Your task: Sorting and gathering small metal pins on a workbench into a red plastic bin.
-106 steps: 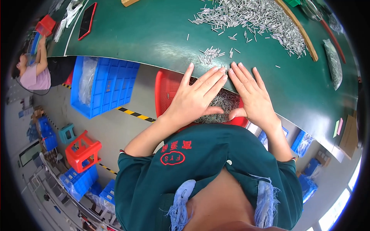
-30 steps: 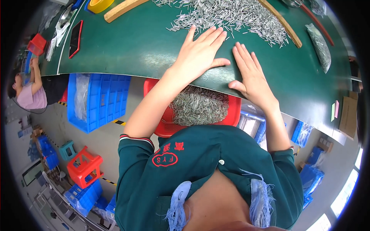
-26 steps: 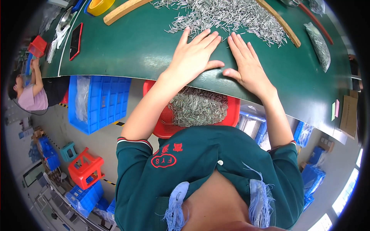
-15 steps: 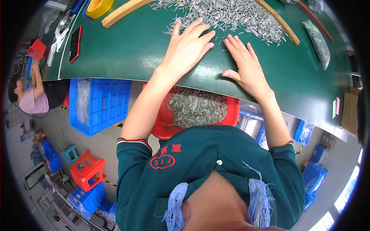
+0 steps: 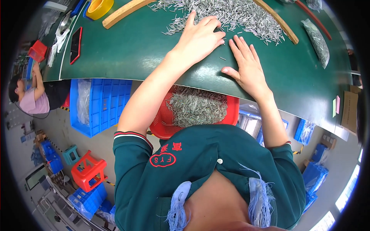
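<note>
Small silvery metal pins lie in a wide heap at the far side of the green table. At the heap's near edge is my left hand, its fingers spread and bent over the pins; I see nothing held in it. My right hand rests flat on the tabletop just right of it, thumb apart and palm down. One loose pin lies on the table between the two hands. Below the table edge, a red basket holds many more pins.
Wooden strips flank the heap. A phone and a yellow round container are at the left, a bag of pins at the right. Blue crates stand beneath the table's left. Another person sits further left.
My left hand has moved a little to the right and farther over the heap's edge. My right hand stays almost where it was. Fewer loose pins show between the hands.
</note>
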Demonstrator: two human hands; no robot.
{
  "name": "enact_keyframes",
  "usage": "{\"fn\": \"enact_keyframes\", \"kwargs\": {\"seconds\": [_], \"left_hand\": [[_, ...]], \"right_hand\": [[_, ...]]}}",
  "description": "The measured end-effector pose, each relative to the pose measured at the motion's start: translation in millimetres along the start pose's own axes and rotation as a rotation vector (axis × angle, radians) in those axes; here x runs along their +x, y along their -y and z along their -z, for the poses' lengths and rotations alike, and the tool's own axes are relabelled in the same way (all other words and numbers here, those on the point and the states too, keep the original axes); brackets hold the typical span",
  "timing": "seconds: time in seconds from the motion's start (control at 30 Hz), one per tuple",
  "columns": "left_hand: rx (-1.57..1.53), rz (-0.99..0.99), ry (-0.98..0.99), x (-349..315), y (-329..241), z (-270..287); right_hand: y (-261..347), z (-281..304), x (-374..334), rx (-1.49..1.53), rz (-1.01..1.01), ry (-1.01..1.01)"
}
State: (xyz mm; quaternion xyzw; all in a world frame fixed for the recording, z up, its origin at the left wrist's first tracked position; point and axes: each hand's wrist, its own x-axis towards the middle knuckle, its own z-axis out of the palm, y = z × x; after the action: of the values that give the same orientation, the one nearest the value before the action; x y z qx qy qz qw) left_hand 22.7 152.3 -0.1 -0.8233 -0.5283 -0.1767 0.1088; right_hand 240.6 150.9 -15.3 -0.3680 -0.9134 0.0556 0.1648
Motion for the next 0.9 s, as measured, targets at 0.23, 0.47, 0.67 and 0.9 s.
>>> {"fn": "enact_keyframes", "kwargs": {"seconds": [0.23,0.47,0.67,0.9], "left_hand": [[0.144,0.244,-0.32,-42,52,42],[0.504,0.701,-0.212,-188,116,116],[0.535,1.36,0.471,-259,81,155],[-0.121,0.643,0.142,-152,37,87]], "right_hand": [[2,5,-1,0.012,-0.015,0.023],[3,3,-2,-0.003,-0.028,0.051],[9,6,4,0.026,0.054,0.102],[34,-1,25,0.094,0.238,0.156]]}}
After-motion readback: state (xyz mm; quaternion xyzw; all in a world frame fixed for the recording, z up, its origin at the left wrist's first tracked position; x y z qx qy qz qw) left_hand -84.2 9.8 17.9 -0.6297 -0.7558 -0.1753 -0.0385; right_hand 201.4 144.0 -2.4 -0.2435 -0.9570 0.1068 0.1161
